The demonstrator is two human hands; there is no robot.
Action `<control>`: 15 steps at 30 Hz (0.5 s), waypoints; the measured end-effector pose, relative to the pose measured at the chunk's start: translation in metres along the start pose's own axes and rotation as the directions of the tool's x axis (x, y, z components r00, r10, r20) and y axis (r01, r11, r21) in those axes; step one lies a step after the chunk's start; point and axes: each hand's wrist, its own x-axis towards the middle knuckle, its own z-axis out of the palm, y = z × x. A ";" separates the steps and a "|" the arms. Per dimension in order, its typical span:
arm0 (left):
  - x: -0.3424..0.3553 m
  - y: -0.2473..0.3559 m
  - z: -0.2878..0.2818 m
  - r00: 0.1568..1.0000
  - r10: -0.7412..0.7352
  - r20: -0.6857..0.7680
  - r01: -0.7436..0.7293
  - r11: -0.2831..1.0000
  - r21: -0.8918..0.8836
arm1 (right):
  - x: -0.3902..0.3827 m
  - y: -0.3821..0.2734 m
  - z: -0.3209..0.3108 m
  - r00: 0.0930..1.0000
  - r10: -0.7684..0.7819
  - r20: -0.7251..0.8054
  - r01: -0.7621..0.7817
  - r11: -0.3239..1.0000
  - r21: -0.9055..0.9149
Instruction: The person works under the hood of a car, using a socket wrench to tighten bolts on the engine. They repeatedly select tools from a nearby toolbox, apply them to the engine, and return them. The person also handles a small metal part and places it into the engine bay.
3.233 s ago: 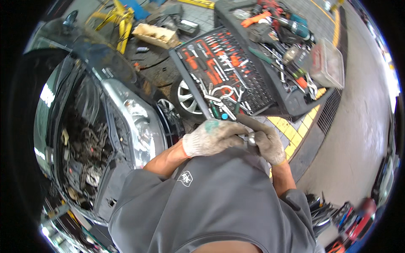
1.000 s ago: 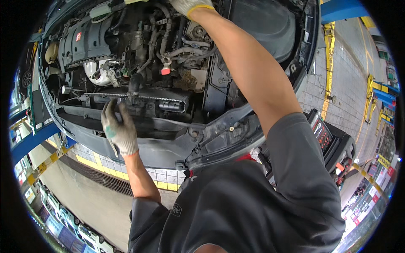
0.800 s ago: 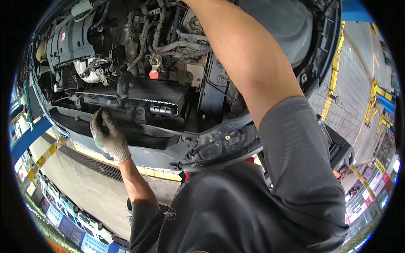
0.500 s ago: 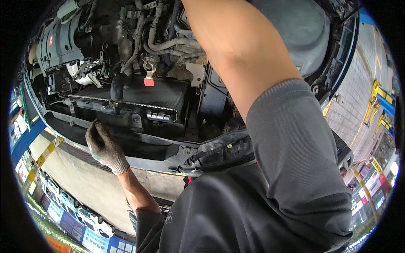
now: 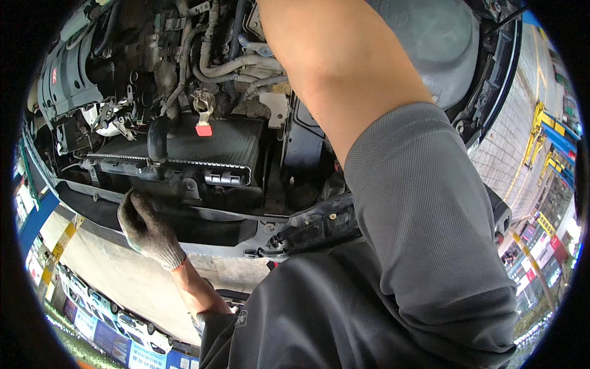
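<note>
My left hand [image 5: 147,229], in a grey-brown knitted glove with a pale cuff, lies over the black front panel [image 5: 209,229] of a car's open engine bay. Its fingers are curled together toward the thumb; whatever may be between them is hidden. Just beyond it sits the dark radiator [image 5: 203,140], with a black hose [image 5: 158,138] bending down to its near edge. My bare right forearm [image 5: 335,55] reaches across the bay and leaves the picture at the top, so the right hand is out of sight.
A metal bracket with a red tag [image 5: 203,130] stands behind the radiator. Corrugated hoses [image 5: 239,63] run farther back. A grey engine cover [image 5: 70,80] is at far left, a large grey plastic cover [image 5: 430,49] at far right. Blue and yellow lift parts [image 5: 556,144] stand beyond the car.
The whole engine bay has shifted slightly left in the picture as the view moved. My left hand stays at the front panel, and the right arm still reaches over the bay.
</note>
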 end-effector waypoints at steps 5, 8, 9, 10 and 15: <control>-0.002 -0.003 -0.001 1.000 -0.025 -0.004 0.025 1.000 -0.015 | 0.008 -0.003 -0.004 0.985 -0.105 0.135 0.128 0.976 -0.174; -0.003 -0.002 -0.003 1.000 -0.020 0.007 0.020 0.998 0.058 | -0.001 -0.003 0.000 0.995 -0.104 0.005 0.103 0.984 -0.143; -0.004 -0.004 -0.004 1.000 -0.010 0.014 0.009 0.998 0.069 | -0.003 -0.004 0.000 0.995 -0.092 0.023 0.094 0.989 -0.112; -0.005 -0.005 -0.005 1.000 0.000 0.020 -0.001 0.997 0.080 | -0.005 -0.006 -0.001 0.996 -0.082 0.043 0.085 0.993 -0.081; -0.015 -0.015 -0.008 0.998 -0.068 0.010 0.067 0.994 0.081 | -0.013 -0.034 0.005 0.971 -0.058 0.232 0.105 0.975 -0.198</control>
